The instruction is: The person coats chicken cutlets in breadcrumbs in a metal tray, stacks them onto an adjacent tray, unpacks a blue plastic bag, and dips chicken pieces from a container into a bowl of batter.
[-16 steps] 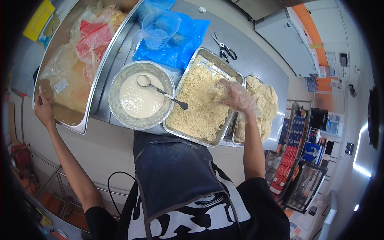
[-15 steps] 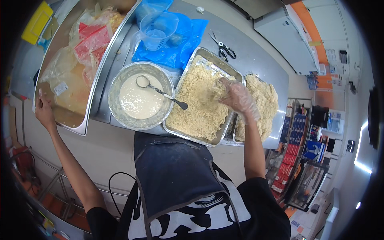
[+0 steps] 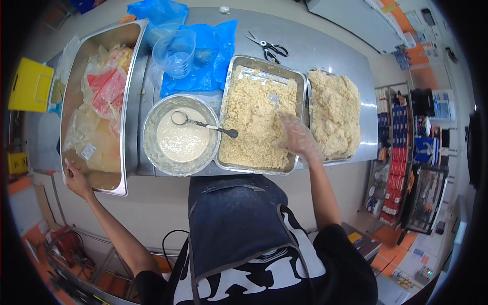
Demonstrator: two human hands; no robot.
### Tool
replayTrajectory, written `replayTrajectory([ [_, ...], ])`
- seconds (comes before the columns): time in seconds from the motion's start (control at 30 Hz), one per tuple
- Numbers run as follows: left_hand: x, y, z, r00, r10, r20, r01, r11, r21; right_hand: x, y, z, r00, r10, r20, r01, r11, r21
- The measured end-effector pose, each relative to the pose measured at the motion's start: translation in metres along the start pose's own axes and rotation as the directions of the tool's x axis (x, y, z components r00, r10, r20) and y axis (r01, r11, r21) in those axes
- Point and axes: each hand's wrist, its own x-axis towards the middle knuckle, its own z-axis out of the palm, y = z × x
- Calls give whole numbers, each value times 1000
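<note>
My bare left hand (image 3: 77, 179) is closed on the near-left rim of a deep steel pan (image 3: 121, 184). Crumpled clear plastic bags, one with red on it, lie inside that pan with some pale liquid. In a clear plastic glove, my right hand (image 3: 302, 138) is down at the right side of a metal tray of coarse pale crumbs (image 3: 254, 127). Its fingertips blend into the crumbs and blur, so their grip is unclear. Left of the tray stands a steel bowl of cream-coloured batter (image 3: 183, 137). A ladle (image 3: 203, 125) rests there, its black handle reaching over the tray.
A second tray heaped with crumbs (image 3: 335, 117) stands at the right. Behind lie black-handled scissors (image 3: 267, 47) and a blue plastic bag (image 3: 216, 51) with a clear measuring jug (image 3: 175, 53) on it. A yellow container (image 3: 30, 85) is at the far left.
My right hand, which was lifted with a clump of crumbs, is now lower on the tray's right side. My left hand stays on the pan's rim. The whole view has shifted.
</note>
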Motion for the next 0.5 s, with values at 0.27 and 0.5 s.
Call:
replayTrajectory([
  [0.27, -9, 13, 3, 999, 42, -21, -41, 998, 37, -12, -4, 55, 986, 160, -55, -152, 980, 129],
  [0.5, -7, 3, -1, 1000, 16, -21, -15, 999, 51, 1, -18, -16, 912, 341, 228, -308, 201, 930],
])
